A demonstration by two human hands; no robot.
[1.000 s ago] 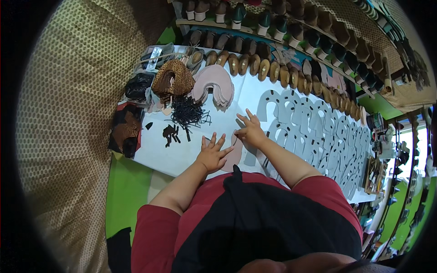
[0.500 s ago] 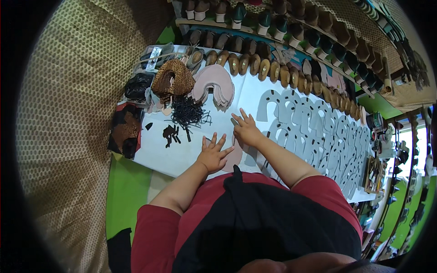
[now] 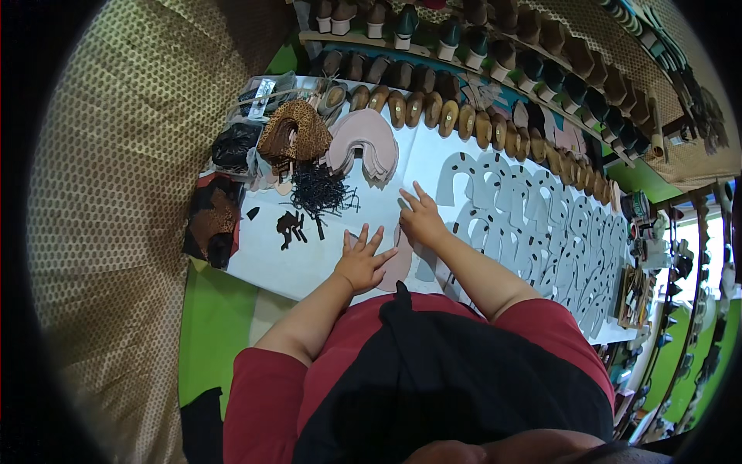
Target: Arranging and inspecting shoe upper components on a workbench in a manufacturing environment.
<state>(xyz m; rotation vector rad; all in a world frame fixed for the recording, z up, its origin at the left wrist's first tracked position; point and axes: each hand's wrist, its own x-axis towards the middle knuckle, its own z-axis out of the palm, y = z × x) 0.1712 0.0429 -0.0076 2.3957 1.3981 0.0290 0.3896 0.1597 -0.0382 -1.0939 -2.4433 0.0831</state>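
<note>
A pink curved shoe-upper piece [image 3: 398, 268] lies on the white table close to my body, partly covered by my hands. My left hand [image 3: 360, 264] rests on its left side, fingers spread and thumb reaching across the pink material. Along its right edge is my right hand [image 3: 422, 224], with the fore fingers stretched apart and the thumb turned down toward the piece. Just right of the pink piece lies a grey cut piece [image 3: 425, 270]. A tangle of thin black strips [image 3: 318, 191] and a smaller group of short black pieces [image 3: 290, 229] sit left of my hands.
Stacked pink uppers [image 3: 363, 143] and leopard-print uppers [image 3: 294, 133] stand beyond the strips. Many grey arch-shaped pieces with dark tabs [image 3: 518, 189] cover the right side of the table. Brown shoe lasts [image 3: 448, 118] line the far edge, below shelves of shoes [image 3: 475, 46].
My right hand has shifted slightly right and its fingers have moved a little. My left hand stays where it was.
</note>
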